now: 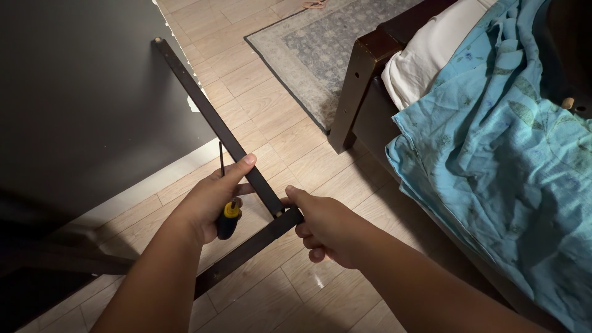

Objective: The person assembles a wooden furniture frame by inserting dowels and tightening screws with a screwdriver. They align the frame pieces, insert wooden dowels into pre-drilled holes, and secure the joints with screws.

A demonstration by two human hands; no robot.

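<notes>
A: Left hand (pixel 213 200)?
B: Wrapped round a screwdriver (pixel 227 216), black-and-yellow handle, thin shaft pointing up. Thumb presses on the long dark bar (pixel 213 117).
A: Right hand (pixel 330 227)?
B: Closed on the end of the shorter dark bar (pixel 246 250), thumb at the corner joint (pixel 285 213) where both bars meet.
A: Where is the frame?
B: Held in the air over the wooden floor (pixel 271 123); long bar runs toward the dark wall (pixel 80 92).
A: Surroundings?
B: Bed (pixel 364 92) to the right, blue blanket (pixel 505 142) hanging over its edge; grey rug (pixel 320 43) beyond.
</notes>
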